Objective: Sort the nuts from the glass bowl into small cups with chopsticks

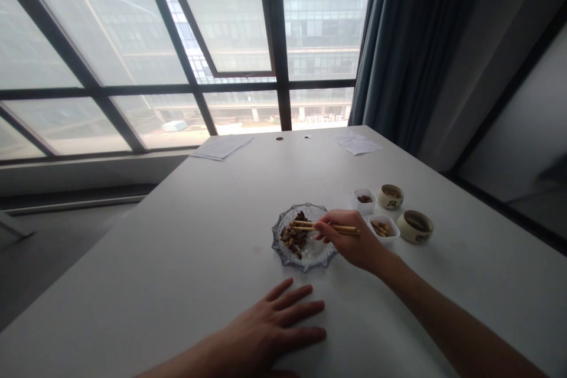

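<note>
My right hand (352,242) is closed around a pair of wooden chopsticks (310,226), whose tips reach left over a glass dish (310,260) holding a pile of dark and tan nuts or seeds (295,235). My left hand (274,322) lies flat on the white table (177,260) with fingers spread, in front of the dish and touching nothing else.
Right of the dish stand two small white square cups (364,199) (383,229) with bits of food, and two round ceramic cups (390,196) (415,226). Papers (221,146) (358,143) lie at the table's far edge by the window. A dark curtain (407,41) hangs at right.
</note>
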`<act>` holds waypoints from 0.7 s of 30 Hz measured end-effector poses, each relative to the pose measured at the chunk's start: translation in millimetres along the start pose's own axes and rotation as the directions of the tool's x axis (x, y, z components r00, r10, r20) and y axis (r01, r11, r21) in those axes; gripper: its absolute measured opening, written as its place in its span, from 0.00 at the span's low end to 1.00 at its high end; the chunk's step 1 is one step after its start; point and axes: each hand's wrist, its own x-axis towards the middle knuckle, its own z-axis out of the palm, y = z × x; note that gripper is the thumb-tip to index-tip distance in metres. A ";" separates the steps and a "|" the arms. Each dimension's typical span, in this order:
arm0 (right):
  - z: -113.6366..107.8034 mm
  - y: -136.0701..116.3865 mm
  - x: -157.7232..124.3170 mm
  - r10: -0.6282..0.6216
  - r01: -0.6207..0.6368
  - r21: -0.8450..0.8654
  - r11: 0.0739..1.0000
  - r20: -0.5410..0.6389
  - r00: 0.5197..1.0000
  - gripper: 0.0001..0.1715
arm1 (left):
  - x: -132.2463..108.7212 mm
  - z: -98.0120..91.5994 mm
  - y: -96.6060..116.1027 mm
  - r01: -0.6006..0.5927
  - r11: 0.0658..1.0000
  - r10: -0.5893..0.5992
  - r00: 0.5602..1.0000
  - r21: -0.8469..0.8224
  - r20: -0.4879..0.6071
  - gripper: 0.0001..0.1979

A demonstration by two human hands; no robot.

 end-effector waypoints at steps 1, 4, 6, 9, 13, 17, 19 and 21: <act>0.3 0.2 0.0 -0.004 0.004 -0.005 1.000 0.000 1.000 0.23 | -0.1 0.1 -0.1 -0.001 1.000 0.001 1.000 0.002 0.002 0.36; 2.7 2.6 -0.5 -0.019 0.019 -0.009 1.000 -0.011 1.000 0.27 | 0.4 -0.2 0.3 0.002 1.000 -0.002 1.000 0.007 0.013 0.36; 4.2 4.3 -0.9 -0.015 0.015 0.001 1.000 -0.030 0.999 0.28 | 0.9 -0.7 0.9 0.012 1.000 -0.013 1.000 0.013 0.027 0.36; 0.7 2.3 -0.7 0.000 0.000 0.001 1.000 -0.064 0.998 0.28 | 1.1 -1.3 1.5 0.019 1.000 -0.019 0.999 0.015 0.028 0.36; -26.0 -13.6 0.8 0.037 -0.032 0.034 0.999 -0.172 0.984 0.27 | 0.9 -1.5 1.6 0.001 1.000 -0.001 1.000 -0.003 0.003 0.36; -76.6 -33.6 -1.4 0.098 -0.090 0.039 0.995 -0.448 0.889 0.24 | 1.2 -1.6 2.1 0.022 1.000 -0.021 0.999 -0.002 0.032 0.35; -103.9 -38.6 -5.2 0.084 -0.116 -0.014 0.993 -0.606 0.791 0.22 | 1.1 -1.4 2.0 0.020 1.000 -0.020 0.999 -0.004 0.031 0.36; -127.7 -38.7 -9.8 0.056 -0.159 -0.079 0.984 -0.712 0.700 0.20 | 0.8 -1.0 1.5 0.010 1.000 -0.010 1.000 -0.011 0.016 0.37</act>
